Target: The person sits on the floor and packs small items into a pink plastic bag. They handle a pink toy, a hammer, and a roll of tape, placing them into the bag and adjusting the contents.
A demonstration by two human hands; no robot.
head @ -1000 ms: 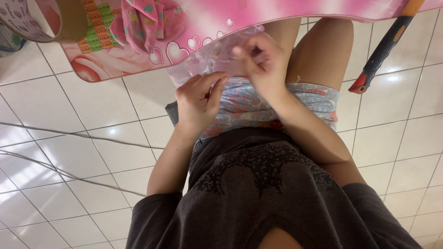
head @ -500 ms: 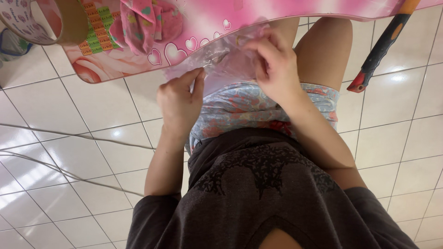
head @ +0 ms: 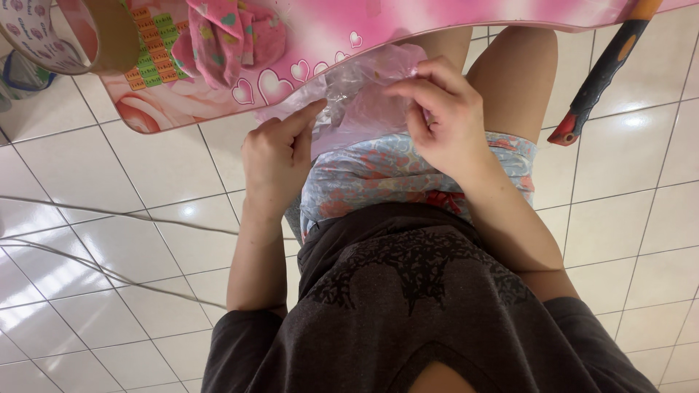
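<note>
A clear plastic bag (head: 364,87) hangs over the near edge of the pink table (head: 451,18) and down onto my lap. My left hand (head: 277,156) pinches the bag's left edge between thumb and forefinger. My right hand (head: 444,113) grips the bag's upper right part with curled fingers. What is inside the bag cannot be made out. I sit in patterned shorts and a dark shirt.
On the table lie a pink patterned cloth (head: 233,33) and a wide roll of tape (head: 69,36) at its left corner. A red and black table leg (head: 601,80) slants down at the right. Thin cables (head: 109,215) cross the white tiled floor on the left.
My left hand has moved left and up from my lap to the bag's left edge. My right hand shifted slightly right and down, and the bag now lies spread wider between them.
</note>
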